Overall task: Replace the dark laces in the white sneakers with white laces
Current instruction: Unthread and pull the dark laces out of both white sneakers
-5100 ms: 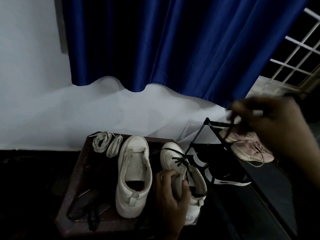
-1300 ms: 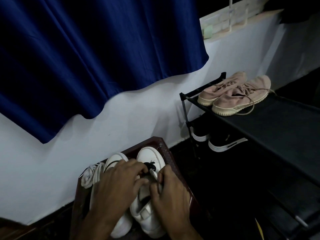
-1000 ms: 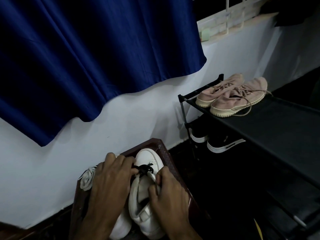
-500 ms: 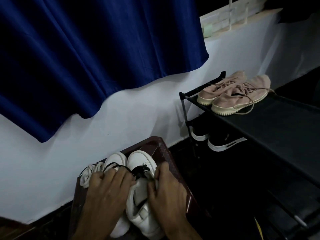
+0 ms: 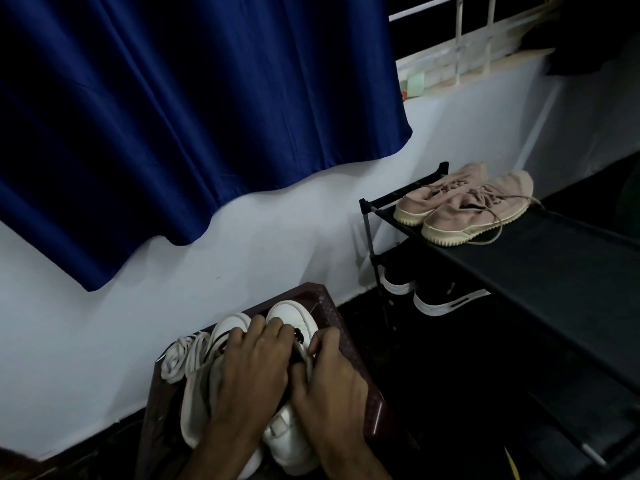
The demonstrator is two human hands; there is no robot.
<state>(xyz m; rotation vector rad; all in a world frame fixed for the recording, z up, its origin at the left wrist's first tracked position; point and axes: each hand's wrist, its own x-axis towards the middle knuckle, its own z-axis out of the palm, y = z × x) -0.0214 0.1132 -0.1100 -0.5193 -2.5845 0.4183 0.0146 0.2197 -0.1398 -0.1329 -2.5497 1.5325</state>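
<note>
Two coils of white laces (image 5: 180, 358) lie at nine o'clock on the desk (image 5: 346, 344), just beside the left sneaker (image 5: 230, 325). We judge them the first thing at risk: a sweep of the wrist while pulling could knock them off that edge. Just to their right, our left hand (image 5: 252, 372) lies over both shoes with its fingers bent down onto the lacing of the right sneaker (image 5: 289, 313). The fingertips are at the dark lace (image 5: 298, 337), but we cannot tell whether they pinch it or only press on it. A thin dark strand also shows across the left sneaker's toe, at ten o'clock from that hand, so a hard tug may drag it over the shoe or snag it. The bunched lace at twelve o'clock from the knuckles looks tangled, and pulling it through an eyelet as a clump could jam it or strain the eyelet. Our right hand (image 5: 329, 379), at three o'clock from the left, pinches the right sneaker's lacing edge between thumb and forefinger, the other fingers curled along the shoe's side. If that pinch slips, we think the shoe will lift or skid with the pull. It stands near the desk's three o'clock edge, with the shoe rack (image 5: 519, 258) well apart beyond, so a skid could tip it off. Dim light hides the eyelets, which makes a missed one likely.
</note>
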